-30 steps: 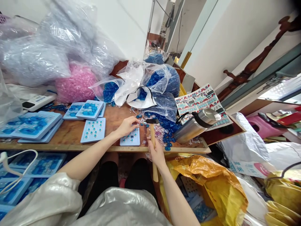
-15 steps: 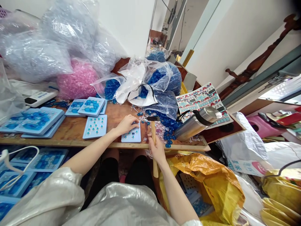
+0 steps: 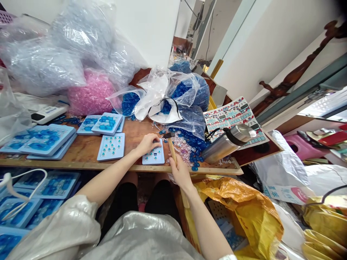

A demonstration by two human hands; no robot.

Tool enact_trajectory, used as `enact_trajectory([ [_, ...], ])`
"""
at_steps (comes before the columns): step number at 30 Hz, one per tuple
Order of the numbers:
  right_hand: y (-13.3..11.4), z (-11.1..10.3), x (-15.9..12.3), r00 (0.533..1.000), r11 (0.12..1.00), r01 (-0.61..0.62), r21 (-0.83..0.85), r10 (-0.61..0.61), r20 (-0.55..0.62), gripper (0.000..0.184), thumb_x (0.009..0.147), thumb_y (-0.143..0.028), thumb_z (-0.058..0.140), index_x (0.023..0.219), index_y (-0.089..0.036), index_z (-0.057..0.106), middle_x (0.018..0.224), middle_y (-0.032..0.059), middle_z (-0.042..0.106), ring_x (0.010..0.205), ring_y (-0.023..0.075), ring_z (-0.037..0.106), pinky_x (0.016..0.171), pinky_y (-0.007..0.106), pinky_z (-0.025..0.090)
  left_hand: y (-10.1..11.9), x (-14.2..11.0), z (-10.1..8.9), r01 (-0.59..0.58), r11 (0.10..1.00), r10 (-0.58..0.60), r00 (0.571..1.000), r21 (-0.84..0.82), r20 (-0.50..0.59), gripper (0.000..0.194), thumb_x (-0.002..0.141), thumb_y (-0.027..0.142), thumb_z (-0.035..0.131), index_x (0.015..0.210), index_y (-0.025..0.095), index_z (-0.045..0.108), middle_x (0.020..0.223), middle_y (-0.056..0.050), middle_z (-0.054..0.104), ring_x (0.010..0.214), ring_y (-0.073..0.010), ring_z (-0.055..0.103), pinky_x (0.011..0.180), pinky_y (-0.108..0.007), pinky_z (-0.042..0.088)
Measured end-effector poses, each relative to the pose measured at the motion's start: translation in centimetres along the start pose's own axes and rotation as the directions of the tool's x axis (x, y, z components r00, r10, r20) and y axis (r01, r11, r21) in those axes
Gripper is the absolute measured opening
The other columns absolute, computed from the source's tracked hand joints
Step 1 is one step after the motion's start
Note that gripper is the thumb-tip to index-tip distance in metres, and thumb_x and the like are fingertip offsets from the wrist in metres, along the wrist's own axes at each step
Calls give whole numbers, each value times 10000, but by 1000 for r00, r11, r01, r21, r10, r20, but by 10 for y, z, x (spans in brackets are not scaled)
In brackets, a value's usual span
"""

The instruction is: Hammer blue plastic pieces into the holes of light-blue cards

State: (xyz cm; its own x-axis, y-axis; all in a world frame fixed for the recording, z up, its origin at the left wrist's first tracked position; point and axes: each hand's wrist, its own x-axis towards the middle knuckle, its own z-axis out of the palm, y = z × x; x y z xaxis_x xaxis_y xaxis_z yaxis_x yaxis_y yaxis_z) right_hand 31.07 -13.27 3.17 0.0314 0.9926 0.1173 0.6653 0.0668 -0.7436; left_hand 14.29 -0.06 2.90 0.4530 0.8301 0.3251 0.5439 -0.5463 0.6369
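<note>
My right hand (image 3: pixel 179 170) is wrapped round the wooden handle of a hammer (image 3: pixel 171 148). The dark hammer head tilts toward the upper right corner of a light blue square tray (image 3: pixel 153 158) at the table's front edge. My left hand (image 3: pixel 148 143) lies over that tray's upper part, its fingers pinched together at the tray's top; whatever they hold is too small to make out. Small teal and white pieces sit on the tray. A second tray with similar pieces (image 3: pixel 111 147) lies to the left.
Loose clear rings and dark blue pieces (image 3: pixel 195 159) lie right of the hammer, beside a steel flask (image 3: pixel 226 144). Bags of blue pieces (image 3: pixel 189 90) stand behind. Stacked trays (image 3: pixel 51 139) lie at the left. A yellow sack (image 3: pixel 244 202) hangs open below the table's right end.
The hammer has swung left, its head moving from beside the tray to near my left fingers, and its handle now slants. My left hand stays over the tray.
</note>
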Motion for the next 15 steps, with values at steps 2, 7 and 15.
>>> enact_trajectory([
  [2,-4,-1,1,999,996,-26,-90,29,32,325,894,-389,316,1044,-186,520,900,76,631,840,209,588,722,290,407,1,-1,-1,22,999,-22,1000,-37,-7,214,668,293,696,736,155,549,764,-4,606,744,-138,530,707,-253,406],
  [7,-14,-9,0,999,998,-29,-49,28,-25,321,892,-371,328,1055,-183,532,908,75,638,841,199,593,726,275,406,3,-6,1,34,993,-39,998,-116,-43,248,677,276,681,809,158,508,815,-9,610,795,-140,556,732,-254,430],
  [15,12,-9,-10,979,985,9,171,27,-204,395,875,-440,356,1054,-143,545,938,96,622,813,178,586,690,265,445,3,1,-12,50,989,-51,999,-142,-1,214,756,323,572,907,172,587,942,-20,633,842,-144,580,769,-265,453],
])
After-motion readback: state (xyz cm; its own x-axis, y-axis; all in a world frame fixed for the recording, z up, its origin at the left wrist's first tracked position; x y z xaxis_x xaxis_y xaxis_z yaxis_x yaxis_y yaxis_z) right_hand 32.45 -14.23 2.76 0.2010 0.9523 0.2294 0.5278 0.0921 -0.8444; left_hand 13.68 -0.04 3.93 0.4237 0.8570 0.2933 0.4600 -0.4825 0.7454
